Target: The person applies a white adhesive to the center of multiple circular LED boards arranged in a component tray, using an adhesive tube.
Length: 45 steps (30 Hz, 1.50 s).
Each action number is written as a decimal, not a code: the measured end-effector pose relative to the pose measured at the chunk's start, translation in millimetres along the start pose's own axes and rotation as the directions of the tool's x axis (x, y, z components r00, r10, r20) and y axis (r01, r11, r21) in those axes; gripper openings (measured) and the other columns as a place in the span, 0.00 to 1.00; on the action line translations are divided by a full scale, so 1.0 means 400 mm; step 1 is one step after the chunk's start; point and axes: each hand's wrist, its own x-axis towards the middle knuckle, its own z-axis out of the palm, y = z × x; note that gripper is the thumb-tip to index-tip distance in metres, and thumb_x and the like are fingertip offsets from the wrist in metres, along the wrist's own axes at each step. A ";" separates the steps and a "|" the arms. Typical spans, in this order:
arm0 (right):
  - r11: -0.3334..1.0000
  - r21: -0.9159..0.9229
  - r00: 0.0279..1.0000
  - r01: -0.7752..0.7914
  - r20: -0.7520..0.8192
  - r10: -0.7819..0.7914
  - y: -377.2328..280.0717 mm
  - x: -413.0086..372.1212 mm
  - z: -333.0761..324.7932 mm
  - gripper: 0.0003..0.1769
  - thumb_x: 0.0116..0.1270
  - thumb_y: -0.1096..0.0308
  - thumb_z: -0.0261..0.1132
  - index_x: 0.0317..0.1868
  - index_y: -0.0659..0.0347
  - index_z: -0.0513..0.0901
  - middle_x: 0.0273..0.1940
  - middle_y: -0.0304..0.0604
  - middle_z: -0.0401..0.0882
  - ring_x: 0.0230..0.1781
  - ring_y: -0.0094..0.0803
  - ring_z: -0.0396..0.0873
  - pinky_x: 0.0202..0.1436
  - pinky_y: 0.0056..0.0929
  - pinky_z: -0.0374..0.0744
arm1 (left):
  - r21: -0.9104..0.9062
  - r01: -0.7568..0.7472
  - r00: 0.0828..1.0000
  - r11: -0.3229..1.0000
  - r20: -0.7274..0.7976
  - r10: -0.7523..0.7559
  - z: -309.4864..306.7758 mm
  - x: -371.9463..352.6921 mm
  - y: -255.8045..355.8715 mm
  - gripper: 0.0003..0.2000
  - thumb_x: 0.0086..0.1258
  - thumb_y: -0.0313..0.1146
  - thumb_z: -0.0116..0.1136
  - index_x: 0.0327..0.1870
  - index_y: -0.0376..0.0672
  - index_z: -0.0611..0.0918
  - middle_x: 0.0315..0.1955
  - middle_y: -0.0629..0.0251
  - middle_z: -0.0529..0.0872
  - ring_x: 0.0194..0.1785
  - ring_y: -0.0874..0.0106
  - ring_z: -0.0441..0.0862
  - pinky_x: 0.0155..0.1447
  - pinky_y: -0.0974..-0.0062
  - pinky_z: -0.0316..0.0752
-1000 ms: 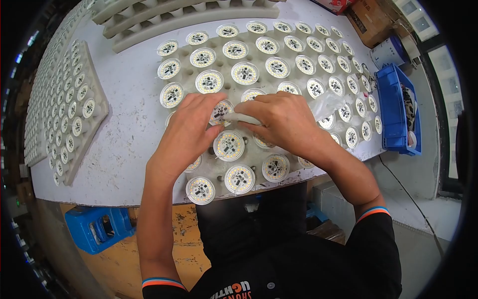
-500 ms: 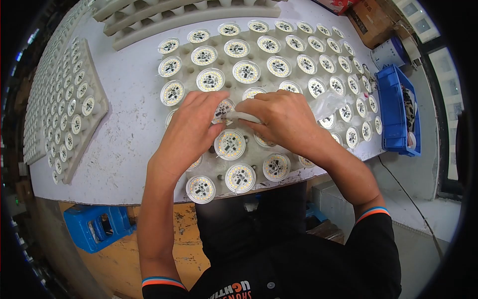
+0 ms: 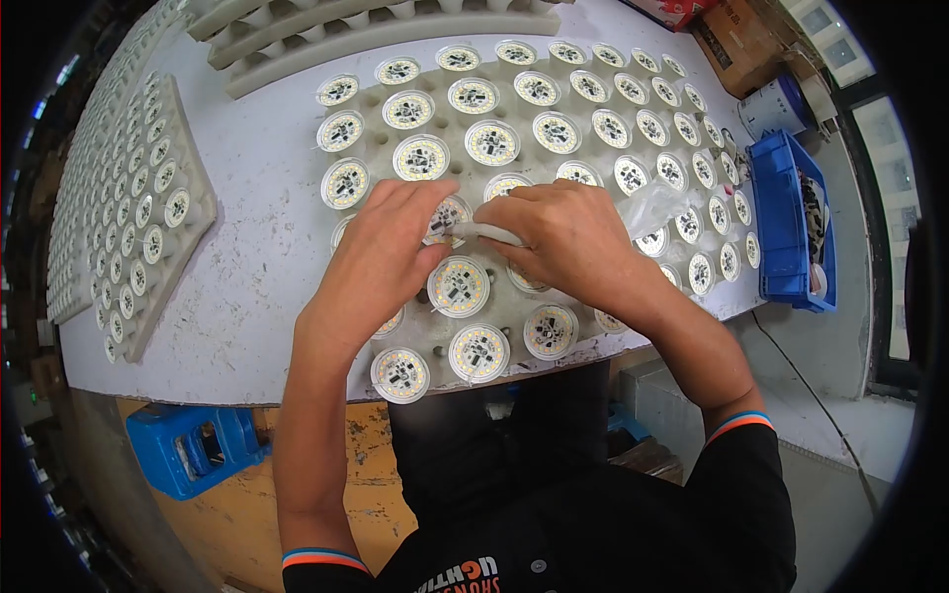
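Rows of round LED bulb bases with circuit boards on top stand in a pale foam tray (image 3: 440, 348). My left hand (image 3: 388, 237) is closed around one LED bulb base (image 3: 447, 215), its fingers at the far side and its thumb at the near side. My right hand (image 3: 568, 232) is closed on a pale, slim, tube-like piece (image 3: 489, 233), whose tip reaches the board of that bulb base. Its exact kind and its rear end are hidden by the hand. Just nearer to me sits another LED bulb base (image 3: 459, 287).
Another loaded foam tray (image 3: 168, 227) lies at the left. Stacked foam trays (image 3: 386, 35) stand at the back. Clear plastic film (image 3: 652, 206) lies over bulbs at right, beside a blue bin (image 3: 776, 217). A blue stool (image 3: 193, 450) is below the white table (image 3: 262, 208).
The whole view has shifted very slightly. Both hands keep the same grip and place over the same bulb base.
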 end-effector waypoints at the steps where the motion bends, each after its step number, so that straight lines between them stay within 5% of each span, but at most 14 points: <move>1: 1.000 -0.006 1.000 0.001 0.001 -0.001 0.000 0.001 0.000 0.10 0.59 0.61 0.70 0.37 0.56 0.83 0.30 0.42 0.83 0.33 0.44 0.84 0.33 0.43 0.79 | 0.004 0.000 1.000 1.000 -0.001 0.000 0.001 0.000 -0.001 0.27 0.57 0.25 0.68 0.61 0.40 0.77 0.50 0.55 0.82 0.57 0.58 0.76 0.63 0.62 0.71; 10: 0.999 -0.002 0.995 -0.050 0.086 0.050 -0.001 0.004 -0.010 0.11 0.59 0.62 0.71 0.41 0.54 0.85 0.32 0.43 0.85 0.34 0.44 0.84 0.36 0.41 0.80 | 0.011 -0.012 1.000 1.000 0.003 0.012 -0.003 0.001 0.002 0.26 0.57 0.25 0.68 0.60 0.41 0.78 0.51 0.56 0.82 0.59 0.57 0.76 0.63 0.62 0.71; 15: 0.978 0.186 0.981 -0.099 -0.149 0.128 0.009 -0.009 -0.007 0.10 0.63 0.62 0.69 0.43 0.54 0.86 0.35 0.44 0.86 0.33 0.45 0.84 0.35 0.41 0.81 | 0.016 -0.091 0.985 0.996 -0.146 0.092 -0.021 -0.006 0.001 0.17 0.60 0.23 0.66 0.51 0.38 0.81 0.48 0.59 0.84 0.54 0.61 0.80 0.59 0.65 0.74; 19: 0.958 0.277 0.949 -0.080 -0.273 0.159 0.025 -0.023 -0.007 0.11 0.64 0.62 0.69 0.45 0.53 0.86 0.37 0.43 0.87 0.33 0.43 0.85 0.36 0.39 0.81 | -0.115 0.148 0.940 0.982 -0.293 -0.176 -0.066 0.017 -0.016 0.06 0.64 0.23 0.63 0.41 0.36 0.83 0.37 0.62 0.85 0.37 0.71 0.81 0.47 0.73 0.77; 22: 0.955 0.286 0.955 -0.074 -0.257 0.151 0.028 -0.031 -0.016 0.11 0.64 0.62 0.69 0.46 0.53 0.86 0.38 0.43 0.87 0.34 0.43 0.85 0.37 0.37 0.82 | -0.010 0.241 0.923 0.970 -0.305 -0.233 -0.084 0.048 -0.036 0.07 0.63 0.25 0.64 0.41 0.36 0.83 0.37 0.62 0.84 0.37 0.70 0.80 0.46 0.71 0.76; 28: 0.946 0.317 0.955 -0.070 -0.251 0.155 0.033 -0.034 -0.015 0.11 0.63 0.62 0.70 0.46 0.53 0.86 0.38 0.42 0.88 0.35 0.43 0.86 0.38 0.37 0.82 | 0.193 0.024 0.987 0.981 -0.160 0.007 -0.053 0.088 -0.060 0.11 0.59 0.27 0.67 0.42 0.40 0.83 0.42 0.62 0.83 0.50 0.63 0.77 0.57 0.65 0.72; 31: 0.942 0.325 0.958 -0.087 -0.233 0.169 0.036 -0.037 -0.020 0.12 0.63 0.62 0.70 0.46 0.53 0.86 0.38 0.42 0.87 0.35 0.43 0.85 0.38 0.37 0.82 | 0.165 0.018 0.996 0.986 -0.093 -0.003 -0.038 0.106 -0.053 0.12 0.57 0.27 0.69 0.42 0.41 0.83 0.44 0.63 0.83 0.54 0.61 0.75 0.61 0.64 0.70; 45: 0.946 0.309 0.964 -0.095 -0.207 0.164 0.045 -0.037 -0.019 0.13 0.64 0.61 0.69 0.47 0.52 0.86 0.39 0.41 0.87 0.37 0.42 0.85 0.39 0.37 0.82 | 0.201 -0.163 0.977 0.966 0.169 0.130 -0.074 0.162 -0.103 0.08 0.58 0.27 0.68 0.38 0.44 0.84 0.41 0.67 0.83 0.51 0.64 0.77 0.57 0.65 0.73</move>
